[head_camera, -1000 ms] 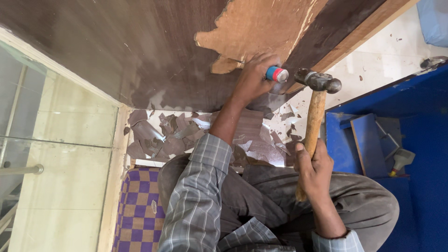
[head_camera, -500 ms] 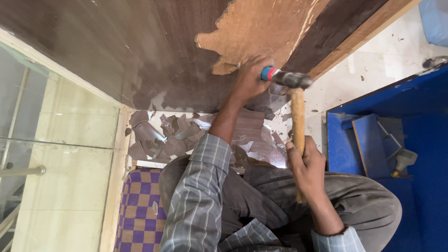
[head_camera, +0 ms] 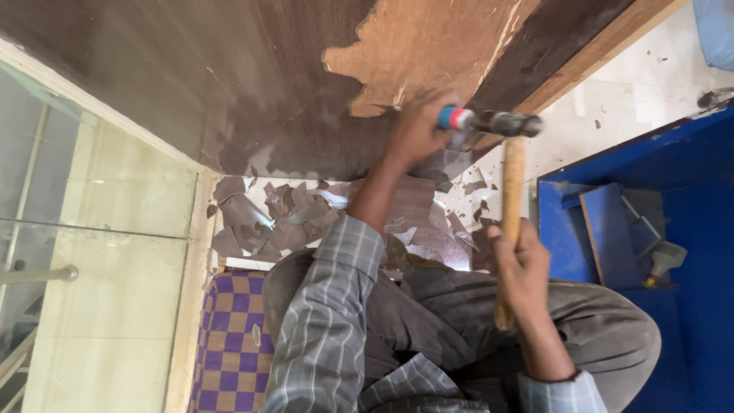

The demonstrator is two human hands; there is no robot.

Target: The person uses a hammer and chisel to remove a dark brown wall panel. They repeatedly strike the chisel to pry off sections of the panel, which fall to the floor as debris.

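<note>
Dark laminate board [head_camera: 229,92] — left hand [head_camera: 417,130] grips chisel [head_camera: 456,118] against it; right hand [head_camera: 521,268] clenches hammer [head_camera: 511,191], head touching chisel.

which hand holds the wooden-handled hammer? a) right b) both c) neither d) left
a: the right hand grips the hammer by its wooden handle, while the left hand holds a red-and-blue handled chisel against the dark laminated board.
</note>
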